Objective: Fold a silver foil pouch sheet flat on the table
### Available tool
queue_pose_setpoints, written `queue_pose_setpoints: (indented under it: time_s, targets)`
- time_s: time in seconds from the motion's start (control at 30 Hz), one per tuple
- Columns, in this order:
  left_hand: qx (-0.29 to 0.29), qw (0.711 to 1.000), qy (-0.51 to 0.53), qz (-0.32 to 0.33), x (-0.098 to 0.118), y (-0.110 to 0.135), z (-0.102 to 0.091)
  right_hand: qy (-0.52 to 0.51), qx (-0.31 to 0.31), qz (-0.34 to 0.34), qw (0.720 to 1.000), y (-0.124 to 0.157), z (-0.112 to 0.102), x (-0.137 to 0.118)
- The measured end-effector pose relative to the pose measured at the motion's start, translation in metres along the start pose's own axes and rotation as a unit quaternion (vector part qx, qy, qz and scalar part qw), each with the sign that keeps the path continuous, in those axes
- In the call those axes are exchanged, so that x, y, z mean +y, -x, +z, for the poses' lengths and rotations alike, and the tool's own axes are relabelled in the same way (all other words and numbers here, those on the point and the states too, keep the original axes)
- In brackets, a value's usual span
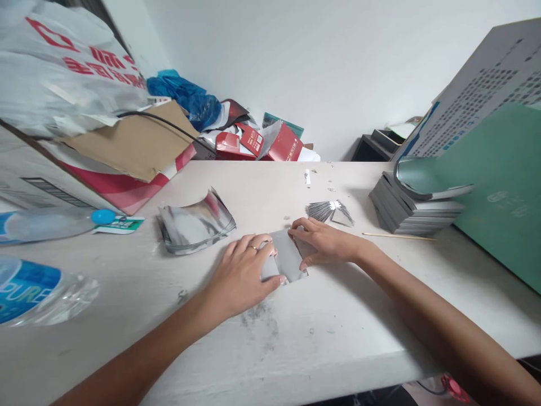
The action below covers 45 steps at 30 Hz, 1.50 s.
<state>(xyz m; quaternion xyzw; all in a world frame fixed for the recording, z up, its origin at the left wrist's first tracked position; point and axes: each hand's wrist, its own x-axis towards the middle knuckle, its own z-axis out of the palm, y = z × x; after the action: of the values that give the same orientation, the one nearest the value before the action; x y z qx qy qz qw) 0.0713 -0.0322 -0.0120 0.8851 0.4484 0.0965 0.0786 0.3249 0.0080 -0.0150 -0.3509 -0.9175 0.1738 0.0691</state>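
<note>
A small grey card piece (287,256) lies flat on the white table (321,332) between my hands. My left hand (240,273), with a ring on one finger, rests on the card's left side, fingers pressed flat on it. My right hand (323,242) presses the card's right and top edge with thumb and fingers. A fanned bundle of thin silvery strips (329,211) lies just beyond my right hand. A curved stack of shiny silver sheets (194,223) sits left of my left hand.
A stack of grey cards (406,208) with a curled top sheet stands at right, a thin wooden stick (399,236) before it. Green board (502,186) leans far right. Plastic bottles (38,287) lie at left. Cardboard, red boxes (262,141) and bags crowd the back.
</note>
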Motion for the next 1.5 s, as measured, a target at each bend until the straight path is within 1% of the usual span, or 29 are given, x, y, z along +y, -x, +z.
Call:
queue_pose_setpoints:
  time_s: [0.3, 0.57, 0.73, 0.87, 0.97, 1.07, 1.17, 1.23, 1.33, 1.4, 1.5]
  targets:
    - [0.000, 1.000, 0.007, -0.004, 0.000, -0.001, -0.001, -0.003, -0.010, 0.019, 1.000, 0.001, -0.002, -0.005]
    - [0.001, 1.000, 0.012, -0.005, 0.003, 0.001, -0.003, 0.000, -0.006, 0.012, 1.000, 0.004, 0.000, -0.004]
    - [-0.003, 1.000, 0.016, 0.003, 0.003, 0.002, -0.004, -0.009, 0.004, 0.002, 1.000, 0.007, 0.000, -0.009]
    - [-0.022, 0.999, 0.026, 0.016, -0.001, 0.003, -0.006, -0.004, 0.022, 0.022, 0.999, 0.011, 0.002, -0.017]
    - [-0.043, 0.998, 0.036, 0.036, -0.008, 0.003, -0.010, -0.009, 0.034, 0.032, 0.999, 0.017, 0.000, -0.022]
    - [-0.079, 0.993, 0.053, 0.073, -0.018, 0.001, -0.016, -0.042, 0.034, 0.043, 0.998, 0.020, -0.003, -0.023]
    - [-0.116, 0.986, 0.072, 0.100, -0.027, -0.001, -0.022, -0.047, 0.056, 0.050, 0.996, 0.018, -0.002, -0.022]
    - [-0.129, 0.983, 0.085, 0.104, -0.030, -0.002, -0.024, -0.035, 0.077, 0.032, 0.996, 0.014, 0.001, -0.022]
    - [-0.136, 0.980, 0.102, 0.106, -0.032, -0.004, -0.025, -0.028, 0.092, -0.021, 0.995, 0.010, 0.005, -0.026]
    - [-0.139, 0.978, 0.113, 0.109, -0.031, -0.005, -0.025, -0.026, 0.088, -0.047, 0.995, 0.008, 0.007, -0.029]
    - [-0.139, 0.977, 0.122, 0.111, -0.031, -0.005, -0.023, -0.020, 0.069, -0.065, 0.995, 0.007, 0.009, -0.031]
